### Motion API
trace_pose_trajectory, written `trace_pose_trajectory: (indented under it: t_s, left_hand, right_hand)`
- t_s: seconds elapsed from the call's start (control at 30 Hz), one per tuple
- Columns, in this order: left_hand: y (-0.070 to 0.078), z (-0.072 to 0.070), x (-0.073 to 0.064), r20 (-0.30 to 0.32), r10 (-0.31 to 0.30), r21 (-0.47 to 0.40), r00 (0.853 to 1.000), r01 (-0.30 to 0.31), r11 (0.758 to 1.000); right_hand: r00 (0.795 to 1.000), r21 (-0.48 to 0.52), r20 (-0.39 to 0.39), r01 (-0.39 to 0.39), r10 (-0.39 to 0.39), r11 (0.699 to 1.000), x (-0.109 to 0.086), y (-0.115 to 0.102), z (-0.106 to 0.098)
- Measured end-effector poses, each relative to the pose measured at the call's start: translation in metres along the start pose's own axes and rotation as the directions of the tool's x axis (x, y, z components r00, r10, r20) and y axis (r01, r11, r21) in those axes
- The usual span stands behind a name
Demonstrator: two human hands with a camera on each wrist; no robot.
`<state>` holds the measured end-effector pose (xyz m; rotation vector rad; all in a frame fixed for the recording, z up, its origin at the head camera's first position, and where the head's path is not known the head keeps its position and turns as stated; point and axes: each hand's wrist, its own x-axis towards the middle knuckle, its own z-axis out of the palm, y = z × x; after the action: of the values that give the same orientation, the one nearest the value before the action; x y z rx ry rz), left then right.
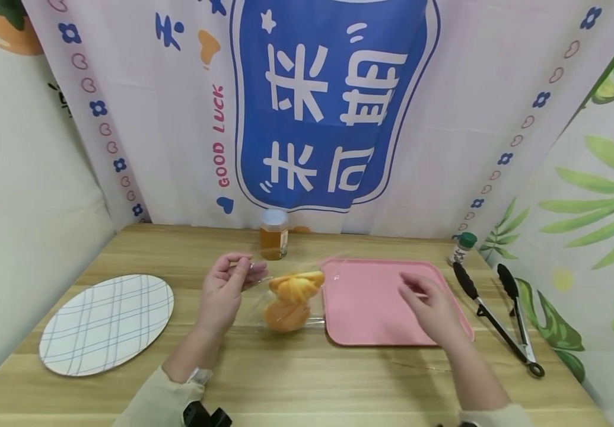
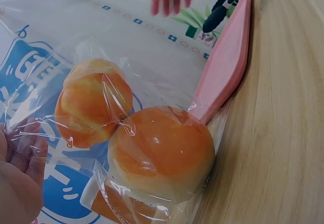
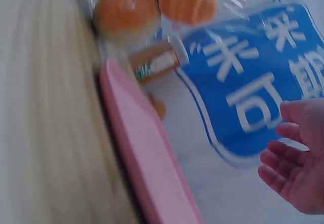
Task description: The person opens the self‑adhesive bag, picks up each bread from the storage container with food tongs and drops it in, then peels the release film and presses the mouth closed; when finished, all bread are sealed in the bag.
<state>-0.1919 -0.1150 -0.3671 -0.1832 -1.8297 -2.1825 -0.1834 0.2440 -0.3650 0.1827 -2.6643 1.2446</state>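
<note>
My left hand (image 1: 223,290) pinches the edge of a clear plastic bag (image 1: 314,322) between thumb and fingers. Inside the bag are two breads: a ridged, yellowish roll (image 1: 298,286) and a smooth round bun (image 1: 287,316) with a browned top. The left wrist view shows the round bun (image 2: 161,153) close up, low in the bag near the wooden table. My right hand (image 1: 432,305) is held over the right part of a pink tray (image 1: 371,302). Its fingers are loosely bent, and in the right wrist view the right hand (image 3: 298,158) has nothing in it.
On the left lies a white oval board (image 1: 106,323) with blue lines. A jar of amber contents (image 1: 273,236) stands at the back. Black-handled tongs (image 1: 504,332) lie right of the tray, near a green-capped shaker bottle (image 1: 461,249). Printed cloth (image 1: 178,148) hangs behind the table.
</note>
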Motion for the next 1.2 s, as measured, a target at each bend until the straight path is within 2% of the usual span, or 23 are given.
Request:
trace_pose_trajectory:
  t_s: [0.07, 0.13, 0.27, 0.4, 0.57, 0.67, 0.8, 1.03, 1.2]
  left_hand:
    - [0.000, 0.000, 0.000, 0.000, -0.004, 0.001, 1.000, 0.004, 1.000]
    - [0.001, 0.000, 0.000, 0.001, -0.006, 0.001, 1.000, 0.006, 1.000]
    - [0.001, 0.000, 0.000, 0.007, -0.007, 0.004, 1.000, 0.007, 1.000]
    - [0.001, -0.002, 0.001, 0.019, 0.000, 0.002, 1.000, 0.000, 1.000]
    - [0.001, -0.010, 0.005, 0.024, -0.012, -0.004, 1.000, 0.012, 1.000]
    - [0.002, -0.015, 0.008, 0.045, -0.024, 0.021, 0.999, 0.023, 1.000]
    - [0.003, -0.020, 0.013, 0.109, -0.054, 0.071, 0.993, 0.046, 0.996]
    - [0.004, -0.030, 0.017, 0.236, -0.092, 0.084, 0.967, 0.074, 0.994]
    - [0.005, -0.033, 0.021, 0.264, -0.081, 0.100, 0.961, 0.057, 0.993]
  right_hand:
    - [0.999, 0.082, 0.041, 0.030, -0.033, 0.996, 0.016, -0.014, 0.017]
    - [0.996, 0.168, 0.084, 0.022, -0.037, 0.986, 0.030, -0.026, 0.034]
    - [0.989, 0.376, 0.148, -0.034, -0.024, 0.926, 0.048, -0.044, 0.060]
    - [0.989, 0.484, 0.147, -0.066, -0.006, 0.873, 0.053, -0.054, 0.071]
    - [0.993, 0.503, 0.118, -0.044, -0.019, 0.863, 0.052, -0.059, 0.075]
    - [0.994, 0.504, 0.104, -0.019, -0.039, 0.864, 0.052, -0.058, 0.076]
    - [0.994, 0.515, 0.100, -0.013, -0.045, 0.857, 0.053, -0.058, 0.077]
    - [0.993, 0.522, 0.113, -0.029, -0.035, 0.852, 0.053, -0.058, 0.075]
    - [0.994, 0.505, 0.104, -0.015, -0.044, 0.863, 0.053, -0.058, 0.072]
